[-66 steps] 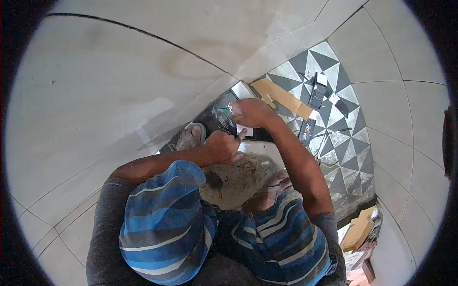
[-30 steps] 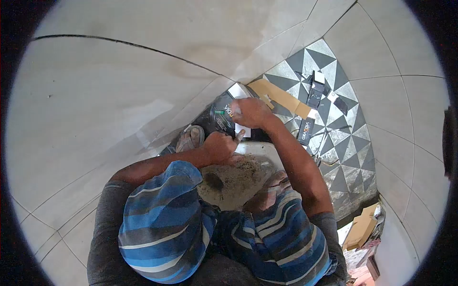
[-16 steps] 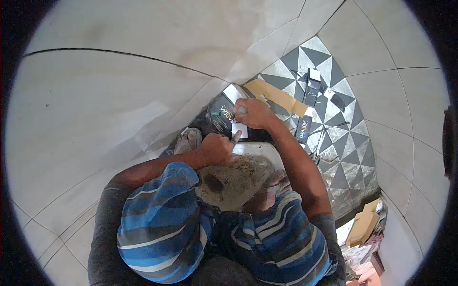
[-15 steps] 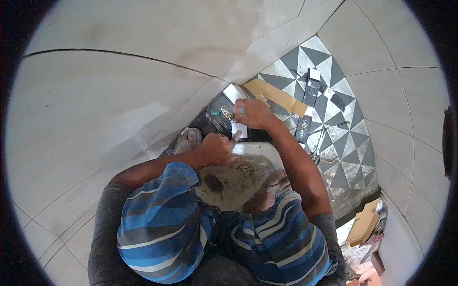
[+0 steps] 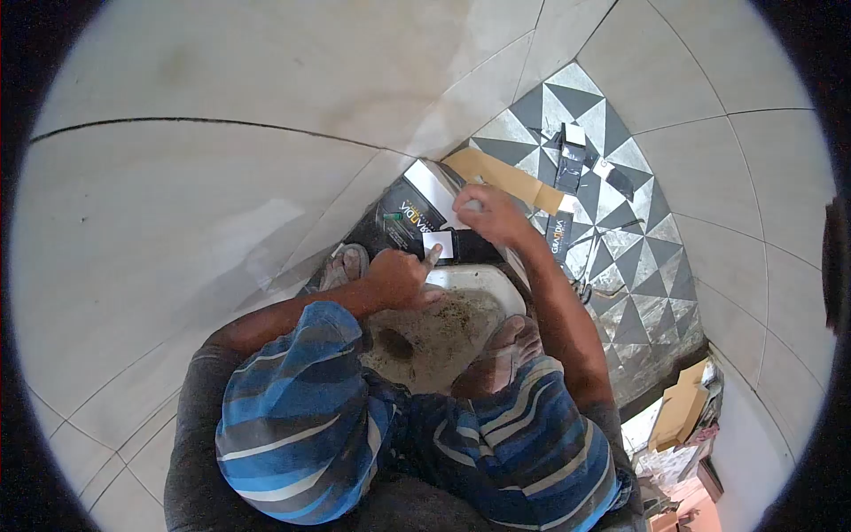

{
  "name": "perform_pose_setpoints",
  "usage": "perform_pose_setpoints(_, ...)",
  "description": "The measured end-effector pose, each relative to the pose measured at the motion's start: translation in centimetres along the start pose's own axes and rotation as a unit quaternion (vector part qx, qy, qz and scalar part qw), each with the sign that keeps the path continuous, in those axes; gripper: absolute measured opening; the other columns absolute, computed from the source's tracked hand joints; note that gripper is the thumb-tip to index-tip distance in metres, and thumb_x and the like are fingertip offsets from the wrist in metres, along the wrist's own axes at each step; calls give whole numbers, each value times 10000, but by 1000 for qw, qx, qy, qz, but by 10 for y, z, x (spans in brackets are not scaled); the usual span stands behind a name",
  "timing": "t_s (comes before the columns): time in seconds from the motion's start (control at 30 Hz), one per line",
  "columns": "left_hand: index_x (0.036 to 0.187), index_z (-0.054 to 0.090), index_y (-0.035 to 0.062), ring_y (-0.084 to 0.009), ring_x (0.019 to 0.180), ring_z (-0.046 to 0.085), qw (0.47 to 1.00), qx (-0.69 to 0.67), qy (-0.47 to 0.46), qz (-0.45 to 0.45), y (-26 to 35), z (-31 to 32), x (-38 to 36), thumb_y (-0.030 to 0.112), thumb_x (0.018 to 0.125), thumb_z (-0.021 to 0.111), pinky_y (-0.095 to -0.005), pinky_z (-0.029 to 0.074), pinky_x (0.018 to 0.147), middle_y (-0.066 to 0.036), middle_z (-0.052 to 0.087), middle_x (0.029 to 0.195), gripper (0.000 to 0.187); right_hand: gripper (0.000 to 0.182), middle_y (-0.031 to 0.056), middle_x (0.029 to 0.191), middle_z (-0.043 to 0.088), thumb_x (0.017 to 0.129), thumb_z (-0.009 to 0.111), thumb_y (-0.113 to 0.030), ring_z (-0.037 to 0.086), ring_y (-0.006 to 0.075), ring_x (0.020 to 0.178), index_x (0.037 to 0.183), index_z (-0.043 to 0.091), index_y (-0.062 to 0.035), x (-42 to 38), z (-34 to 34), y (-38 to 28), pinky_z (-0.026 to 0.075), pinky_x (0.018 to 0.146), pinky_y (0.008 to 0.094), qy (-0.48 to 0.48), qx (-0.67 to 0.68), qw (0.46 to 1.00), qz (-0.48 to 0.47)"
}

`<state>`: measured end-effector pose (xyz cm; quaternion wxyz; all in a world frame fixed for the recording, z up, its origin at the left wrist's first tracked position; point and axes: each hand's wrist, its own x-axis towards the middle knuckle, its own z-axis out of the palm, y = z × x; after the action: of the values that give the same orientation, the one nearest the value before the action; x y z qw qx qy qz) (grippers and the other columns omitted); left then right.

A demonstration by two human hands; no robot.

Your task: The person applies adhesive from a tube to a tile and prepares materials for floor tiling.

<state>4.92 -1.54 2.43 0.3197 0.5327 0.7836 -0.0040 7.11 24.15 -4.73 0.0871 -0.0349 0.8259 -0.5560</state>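
Observation:
My left hand (image 5: pixel 396 277) reaches forward with one digit stretched onto a small white square (image 5: pixel 434 242), the other fingers lower and apart from it. A black strip runs right from the square. Both lie on a black printed cardboard box (image 5: pixel 408 213) with white and orange lettering. My right hand (image 5: pixel 495 215) is closed in a fist over the box's right side, right of the white square. A greyish rounded end shows at its knuckles; I cannot tell what it grips. Below the hands is a dirty squat toilet pan (image 5: pixel 492 277) with a white rim.
My feet (image 5: pixel 344 266) are on either side of the pan. A brown cardboard strip (image 5: pixel 505 177), black box pieces (image 5: pixel 572 160) and thin cords lie on the patterned floor (image 5: pixel 638 306). Tiled walls (image 5: pixel 222 186) close in; torn cardboard (image 5: pixel 681 408) sits lower right.
My right hand has shifted a little right and down, away from the white square, uncovering more of the box and the black strip. My left digit stays on the square. The view has tilted slightly.

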Motion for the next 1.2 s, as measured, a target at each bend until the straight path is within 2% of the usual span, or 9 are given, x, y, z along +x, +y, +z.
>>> perform_pose_setpoints(0.1,1489,467,-48,-351,541,681,1000,3,15,10,-2,1,2,673,918,608,-497,555,520,-173,643,595,930,103,56,986,698,885,663,-96,684,186,813,983,681,-73,-27,-14,-9,526,717,330,16,166,981,95)
perform_pose_setpoints(0.17,1440,527,-50,-328,626,707,1000,15,-15,-5,1,-6,3,660,915,617,-481,564,546,-192,694,742,888,122,37,945,682,928,650,-80,659,129,778,1050,655,-72,-51,-16,-5,496,666,271,61,425,872,234)
perform_pose_setpoints(0.2,1440,527,-50,-328,626,707,1000,16,-16,-1,0,-2,3,660,915,617,-481,564,546,-192,694,742,888,122,37,945,682,928,650,-80,659,129,778,1050,655,-72,-62,-18,-2,496,666,271,65,426,872,234)
perform_pose_setpoints(0.27,1381,575,-63,-310,844,713,994,36,93,36,-3,8,5,648,888,645,-455,584,653,-219,707,1044,867,161,50,927,682,956,654,-95,648,141,748,1111,623,-63,-82,-20,6,496,656,263,92,472,856,190)
perform_pose_setpoints(0.3,1381,575,-63,-310,844,713,994,38,93,40,0,1,7,648,888,645,-455,584,653,-219,707,1044,867,161,50,927,682,956,654,-95,648,141,748,1111,623,-63,-90,-20,11,496,656,263,97,472,856,189)
perform_pose_setpoints(0.37,1284,633,-106,-306,1100,615,997,61,30,35,6,-12,9,634,874,662,-447,550,816,-235,570,1390,846,162,57,920,689,963,652,-103,659,142,754,1110,615,-44,-104,-16,22,498,649,250,143,484,841,197)
perform_pose_setpoints(0.47,1294,604,-143,-323,1144,563,993,93,39,67,11,-18,6,643,865,667,-472,505,897,-250,512,1453,898,183,49,1003,692,972,654,-117,696,169,896,1144,604,-77,-120,-13,37,534,722,290,162,499,821,226)
perform_pose_setpoints(0.8,1322,548,-198,-315,1130,557,994,100,2,49,14,-14,8,669,860,659,-437,459,940,-275,409,1556,988,163,45,1043,682,985,612,-72,683,179,889,1147,594,-77,-125,-18,32,553,760,333,206,501,805,242)
perform_pose_setpoints(1.2,1299,558,-216,-325,1133,566,989,127,4,77,13,-14,7,721,859,623,-416,454,923,-322,398,1553,1037,208,33,927,716,968,680,-132,588,61,720,1168,639,-90,-116,-22,13,440,601,215,177,473,837,211)
